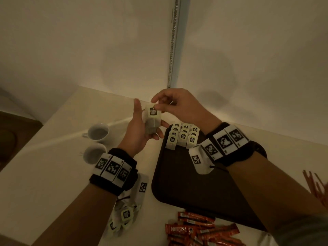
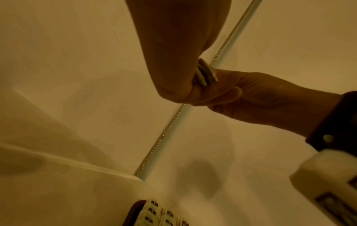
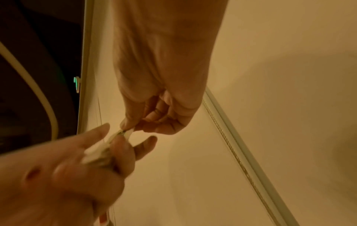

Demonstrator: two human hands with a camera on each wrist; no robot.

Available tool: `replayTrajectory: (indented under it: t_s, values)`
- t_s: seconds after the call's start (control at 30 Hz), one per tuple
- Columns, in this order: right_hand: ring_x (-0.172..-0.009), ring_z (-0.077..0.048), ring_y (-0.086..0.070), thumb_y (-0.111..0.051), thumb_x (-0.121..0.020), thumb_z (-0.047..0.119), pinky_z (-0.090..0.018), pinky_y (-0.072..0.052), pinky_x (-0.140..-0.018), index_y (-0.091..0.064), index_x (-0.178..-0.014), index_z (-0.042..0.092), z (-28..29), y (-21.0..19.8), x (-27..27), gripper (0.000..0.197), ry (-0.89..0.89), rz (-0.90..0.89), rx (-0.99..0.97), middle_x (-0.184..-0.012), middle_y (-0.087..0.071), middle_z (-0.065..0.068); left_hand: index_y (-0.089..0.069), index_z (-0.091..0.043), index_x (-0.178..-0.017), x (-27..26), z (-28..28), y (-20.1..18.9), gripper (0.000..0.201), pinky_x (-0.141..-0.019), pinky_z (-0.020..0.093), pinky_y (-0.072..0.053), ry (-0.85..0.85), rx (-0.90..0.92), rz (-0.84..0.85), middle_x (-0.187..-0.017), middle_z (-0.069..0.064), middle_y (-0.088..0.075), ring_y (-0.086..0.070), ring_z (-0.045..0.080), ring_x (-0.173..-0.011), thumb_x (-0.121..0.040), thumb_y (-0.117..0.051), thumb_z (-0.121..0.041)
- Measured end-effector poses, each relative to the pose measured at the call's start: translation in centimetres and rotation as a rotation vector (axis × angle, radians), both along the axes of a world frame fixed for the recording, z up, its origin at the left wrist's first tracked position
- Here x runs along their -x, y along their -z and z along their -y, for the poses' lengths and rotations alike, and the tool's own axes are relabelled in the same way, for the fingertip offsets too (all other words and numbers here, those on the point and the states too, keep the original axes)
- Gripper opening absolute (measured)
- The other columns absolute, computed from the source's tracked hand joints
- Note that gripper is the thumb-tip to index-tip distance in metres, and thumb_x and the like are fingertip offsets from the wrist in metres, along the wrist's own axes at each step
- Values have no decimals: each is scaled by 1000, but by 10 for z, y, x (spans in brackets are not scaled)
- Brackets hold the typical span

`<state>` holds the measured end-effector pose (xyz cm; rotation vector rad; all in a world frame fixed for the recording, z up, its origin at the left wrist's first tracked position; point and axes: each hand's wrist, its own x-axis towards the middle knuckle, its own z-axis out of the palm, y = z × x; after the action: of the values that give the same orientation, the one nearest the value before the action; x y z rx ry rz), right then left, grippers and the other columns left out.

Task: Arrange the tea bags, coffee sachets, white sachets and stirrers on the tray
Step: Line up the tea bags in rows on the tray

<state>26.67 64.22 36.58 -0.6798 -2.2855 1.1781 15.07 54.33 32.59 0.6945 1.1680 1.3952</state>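
Observation:
My left hand [image 1: 148,121] is raised over the tray's far left corner and holds a small stack of tea bags [image 1: 153,119], whose edges show in the left wrist view [image 2: 205,73]. From above, my right hand [image 1: 156,104] pinches the top edge of the front tea bag; the pinch [image 3: 127,130] is also visible from the right wrist. Several tea bags [image 1: 182,137] lie in rows at the far end of the dark tray [image 1: 195,189]. Loose tea bags [image 1: 124,217] sit under my left forearm. Red coffee sachets [image 1: 198,229] lie near the table's front. Red stirrers [image 1: 316,185] are at the right edge.
Two white cups [image 1: 98,132] [image 1: 93,154] stand left of the tray on the pale table [image 1: 44,174]. A wall with a vertical chain and rail [image 1: 173,50] rises just behind the tray.

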Motion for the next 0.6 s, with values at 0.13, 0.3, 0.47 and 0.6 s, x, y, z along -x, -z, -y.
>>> replayTrajectory:
  t_s: [0.13, 0.3, 0.47, 0.6]
  values:
    - [-72, -6, -61, -65, -86, 15, -15, -46, -71, -69, -92, 15, -3, -34, -9, 7, 22, -70, -99, -81, -68, 4, -65, -16, -100, -6, 5, -15, 29, -43, 21, -43, -121, -142, -154, -94, 11, -70, -56, 15, -47, -81, -68, -37]
    - [-71, 1, -60, -64, -86, 13, -13, -45, -67, -66, -93, 14, 4, -70, -17, 8, -3, -171, -111, -81, -65, 10, -65, -15, -97, -10, 3, -37, 24, -47, 21, -46, -240, -291, -149, -88, 7, -67, -59, 12, -52, -76, -76, -18]
    - [-70, -7, -62, -68, -84, 13, -20, -51, -64, -70, -91, 15, 9, -93, -22, 8, 53, -170, -172, -83, -69, 1, -65, -15, -97, -12, 3, -50, 19, -48, 22, -47, -267, -370, -152, -85, 2, -69, -59, 13, -53, -79, -71, -11]
    - [-67, -15, -63, -70, -82, 11, -23, -53, -64, -69, -89, 14, 10, -98, -26, 8, 75, -167, -142, -80, -69, -4, -64, -16, -91, -17, 4, -55, 13, -48, 22, -47, -275, -338, -132, -77, -1, -70, -61, 13, -51, -80, -70, -16]
